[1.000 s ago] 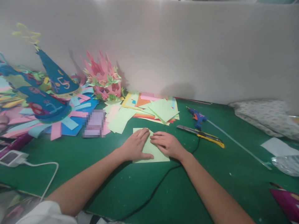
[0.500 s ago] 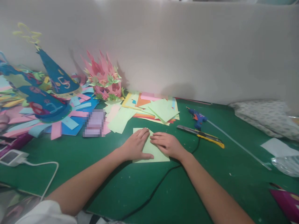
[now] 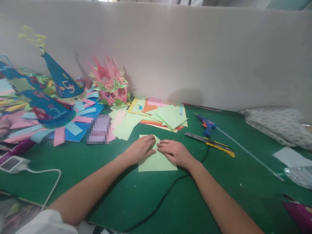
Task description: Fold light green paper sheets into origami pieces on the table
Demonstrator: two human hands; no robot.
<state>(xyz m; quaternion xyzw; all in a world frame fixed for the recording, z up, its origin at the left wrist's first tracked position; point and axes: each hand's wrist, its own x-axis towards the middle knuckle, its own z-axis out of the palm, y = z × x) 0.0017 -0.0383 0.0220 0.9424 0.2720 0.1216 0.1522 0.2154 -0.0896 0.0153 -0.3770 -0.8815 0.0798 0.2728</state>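
A light green square of paper (image 3: pixel 157 162) lies flat on the green table (image 3: pixel 97 169) in front of me. My left hand (image 3: pixel 140 149) rests on its upper left part, fingers stretched flat and pressing down. My right hand (image 3: pixel 174 151) lies on its upper right part, fingers also flat, their tips meeting the left hand's near the paper's top middle. Neither hand grips anything.
Just behind lies a pile of coloured paper sheets (image 3: pixel 161 113). A blue glue gun (image 3: pixel 206 123) and a yellow utility knife (image 3: pixel 211 143) sit to the right, with a black cable (image 3: pixel 165 195) trailing forward. Paper hats (image 3: pixel 51 97) and a pink paper flower (image 3: pixel 109 83) crowd the left.
My left thumb has drawn in from the paper's lower part toward the other fingers. The hands otherwise stay in place; the view has shifted slightly.
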